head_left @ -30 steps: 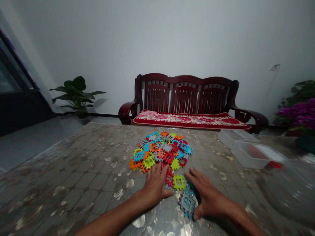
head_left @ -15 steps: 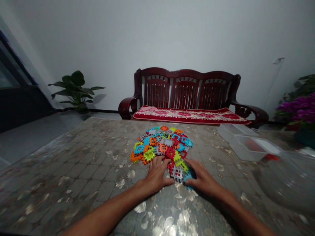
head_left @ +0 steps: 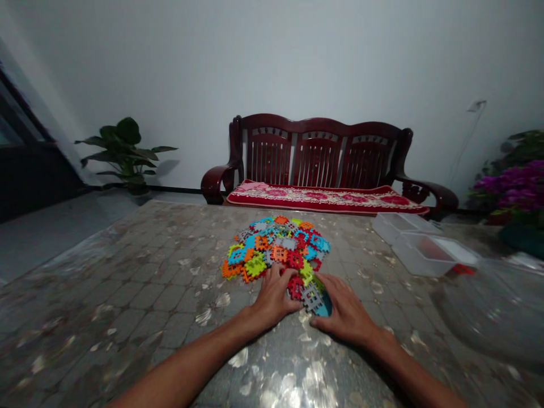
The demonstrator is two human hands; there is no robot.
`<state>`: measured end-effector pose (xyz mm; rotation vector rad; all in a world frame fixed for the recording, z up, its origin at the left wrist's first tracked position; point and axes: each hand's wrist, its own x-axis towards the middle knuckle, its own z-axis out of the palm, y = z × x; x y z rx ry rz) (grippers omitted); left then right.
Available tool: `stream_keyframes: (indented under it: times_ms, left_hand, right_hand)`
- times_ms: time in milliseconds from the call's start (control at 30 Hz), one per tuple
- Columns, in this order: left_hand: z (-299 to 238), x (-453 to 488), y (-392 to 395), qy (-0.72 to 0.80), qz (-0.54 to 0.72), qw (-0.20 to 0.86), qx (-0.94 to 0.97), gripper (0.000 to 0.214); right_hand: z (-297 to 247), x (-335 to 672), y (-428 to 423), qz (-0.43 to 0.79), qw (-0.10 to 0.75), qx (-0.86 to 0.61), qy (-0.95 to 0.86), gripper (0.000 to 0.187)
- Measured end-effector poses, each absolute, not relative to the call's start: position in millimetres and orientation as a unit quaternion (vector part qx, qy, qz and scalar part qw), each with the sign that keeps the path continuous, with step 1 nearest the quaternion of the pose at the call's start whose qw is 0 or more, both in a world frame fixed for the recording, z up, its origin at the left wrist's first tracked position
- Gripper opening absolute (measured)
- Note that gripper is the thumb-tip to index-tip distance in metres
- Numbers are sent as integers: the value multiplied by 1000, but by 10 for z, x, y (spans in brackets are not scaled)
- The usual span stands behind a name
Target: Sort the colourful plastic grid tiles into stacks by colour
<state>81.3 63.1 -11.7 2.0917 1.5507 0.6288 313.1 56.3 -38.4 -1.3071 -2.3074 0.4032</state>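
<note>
A pile of toothed interlocking plastic blocks [head_left: 272, 243] in orange, blue, lime, red and grey lies on the table in front of me. At its near edge, my left hand [head_left: 274, 296] rests with thumb and fingers apart, beside a red block [head_left: 295, 288]. My right hand [head_left: 346, 309] curls round the right side of a blue block [head_left: 324, 310], its thumb in front and its fingers behind. Between both hands a grey lattice block [head_left: 312, 296] lies tilted against the blue one. The right fingertips are partly hidden behind the blocks.
Clear plastic boxes [head_left: 419, 255] stand on the right of the patterned table [head_left: 161, 283], with a large transparent container [head_left: 497, 317] nearer me. Behind the table is a dark wooden bench [head_left: 318, 153] with a red cushion. Potted plants flank it.
The grey lattice block has turned and shifted slightly right between my hands. My right thumb has moved a little left and nearer to me. The whole view has shifted slightly.
</note>
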Motion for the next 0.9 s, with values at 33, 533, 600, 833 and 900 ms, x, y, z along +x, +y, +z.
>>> stream_keyframes:
  times_ms: [33, 533, 600, 833, 900]
  left_hand:
    - [-119, 827, 625, 552, 245, 242, 759, 63]
    - [-272, 1014, 750, 515, 374, 338, 693, 65]
    - [-278, 1043, 764, 510, 395, 340, 685, 66]
    - [-374, 1169, 739, 468, 425, 395, 667, 74]
    - [-403, 1221, 749, 467, 431, 412, 654, 76]
  right_hand:
    - [-386, 3124, 561, 142, 234, -477, -835, 98]
    - [-433, 3101, 603, 107, 294, -493, -812, 71]
    - [-448, 3099, 622, 95, 310, -491, -809, 63]
    - [-386, 3045, 751, 86, 364, -491, -787, 37]
    - [-379, 3013, 812, 101, 377, -497, -775, 34]
